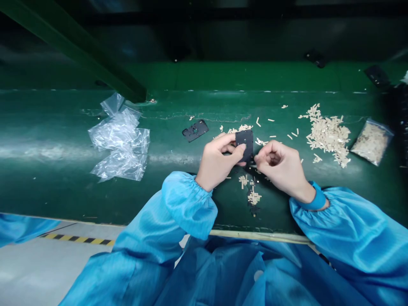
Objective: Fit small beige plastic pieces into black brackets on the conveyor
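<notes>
My left hand (219,160) pinches a small black flat plate (245,142) between thumb and fingers, holding it upright above the green belt (57,161). Close beside it, my right hand (280,165) is curled with its fingertips pressed together at the plate's lower right edge; whatever it pinches is too small to make out. Small beige strips (251,196) lie scattered under and around both hands. A second black plate (195,130) lies flat on the belt to the left, beyond my left hand.
A large heap of beige strips (328,135) lies at the right, with a clear bag of more strips (371,141) beside it. Empty clear bags (121,142) are piled at the left. A green beam (73,42) crosses the upper left. Dark parts (376,75) sit far right.
</notes>
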### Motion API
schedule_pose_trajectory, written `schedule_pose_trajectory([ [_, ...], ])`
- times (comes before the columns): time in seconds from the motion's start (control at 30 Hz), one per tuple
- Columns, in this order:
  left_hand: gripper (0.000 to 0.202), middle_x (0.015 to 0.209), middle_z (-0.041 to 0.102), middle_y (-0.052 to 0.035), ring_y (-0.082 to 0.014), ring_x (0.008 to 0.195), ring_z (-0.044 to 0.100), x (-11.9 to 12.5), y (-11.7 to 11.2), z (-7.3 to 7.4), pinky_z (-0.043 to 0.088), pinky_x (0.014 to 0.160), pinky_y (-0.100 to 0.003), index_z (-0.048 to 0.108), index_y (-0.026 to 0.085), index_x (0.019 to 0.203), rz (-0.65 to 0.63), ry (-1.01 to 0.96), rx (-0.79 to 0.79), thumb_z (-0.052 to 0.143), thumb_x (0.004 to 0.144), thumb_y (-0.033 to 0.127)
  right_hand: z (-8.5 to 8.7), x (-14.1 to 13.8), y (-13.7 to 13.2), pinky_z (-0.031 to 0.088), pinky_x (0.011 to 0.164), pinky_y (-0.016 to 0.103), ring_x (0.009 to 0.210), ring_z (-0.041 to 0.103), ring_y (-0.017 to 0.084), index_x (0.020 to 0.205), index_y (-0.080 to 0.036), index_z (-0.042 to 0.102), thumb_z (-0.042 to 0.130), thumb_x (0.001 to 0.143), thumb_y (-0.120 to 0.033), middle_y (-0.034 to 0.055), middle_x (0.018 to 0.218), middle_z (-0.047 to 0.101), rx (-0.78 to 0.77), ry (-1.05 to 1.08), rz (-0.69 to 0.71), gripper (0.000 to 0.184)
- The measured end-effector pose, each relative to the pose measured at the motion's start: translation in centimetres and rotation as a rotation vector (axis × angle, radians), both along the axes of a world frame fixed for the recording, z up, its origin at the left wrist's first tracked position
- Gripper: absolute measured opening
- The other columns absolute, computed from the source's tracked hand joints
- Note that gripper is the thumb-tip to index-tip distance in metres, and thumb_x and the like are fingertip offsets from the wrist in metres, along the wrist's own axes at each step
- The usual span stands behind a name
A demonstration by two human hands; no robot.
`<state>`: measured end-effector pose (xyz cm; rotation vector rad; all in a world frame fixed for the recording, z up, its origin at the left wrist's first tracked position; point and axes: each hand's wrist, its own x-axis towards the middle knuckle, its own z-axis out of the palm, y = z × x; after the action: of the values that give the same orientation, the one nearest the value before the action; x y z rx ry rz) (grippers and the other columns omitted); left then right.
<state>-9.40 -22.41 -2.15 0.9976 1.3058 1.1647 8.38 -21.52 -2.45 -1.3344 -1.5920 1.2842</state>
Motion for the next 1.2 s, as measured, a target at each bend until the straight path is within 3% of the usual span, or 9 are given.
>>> schedule_pose_trajectory([
  [0.2,0.021,0.085,0.059,-0.0007,-0.0073,0.066,0.06,0.02,-0.03,0.1,0.065,0.056,-0.019,0.076,0.015,0.098,0.007,0.013,0.016,0.073,0.078,0.022,0.05,-0.12,-0.04,0.034,0.046,0.023,0.05,0.046,0.008,0.071,-0.019,0.059,0.071,0.076,-0.019,-0.0033,0.059,0.058,-0.026,-0.01,-0.003,0.013],
  [0.47,0.017,0.09,0.058,-0.0009,-0.0073,0.065,0.063,0.12,-0.04,0.03,0.067,0.057,-0.023,0.076,0.015,0.094,-0.002,-0.006,0.043,0.072,0.08,0.023,0.12,0.01,0.13,0.035,0.048,0.023,0.052,0.048,0.009,0.073,-0.018,0.062,0.072,0.074,-0.017,-0.0018,0.062,0.061,-0.095,0.069,-0.005,0.01],
  [0.87,0.028,0.074,0.067,0.0006,-0.0097,0.061,0.064,0.21,-0.17,0.44,0.067,0.059,-0.026,0.075,0.014,0.105,-0.011,-0.046,-0.022,0.072,0.08,0.027,0.15,-0.03,0.23,0.032,0.047,0.023,0.05,0.044,0.008,0.073,-0.019,0.061,0.074,0.077,-0.023,-0.0028,0.061,0.058,-0.121,0.065,-0.022,0.015],
  [1.2,0.022,0.072,0.067,0.0005,-0.0106,0.069,0.064,-0.12,-0.18,-0.47,0.064,0.062,-0.021,0.077,0.017,0.102,-0.005,0.058,0.085,0.071,0.083,0.027,0.26,0.06,0.09,0.037,0.051,0.024,0.057,0.053,0.01,0.077,-0.019,0.062,0.073,0.078,-0.018,-0.0012,0.068,0.063,-0.109,0.082,0.007,0.011],
])
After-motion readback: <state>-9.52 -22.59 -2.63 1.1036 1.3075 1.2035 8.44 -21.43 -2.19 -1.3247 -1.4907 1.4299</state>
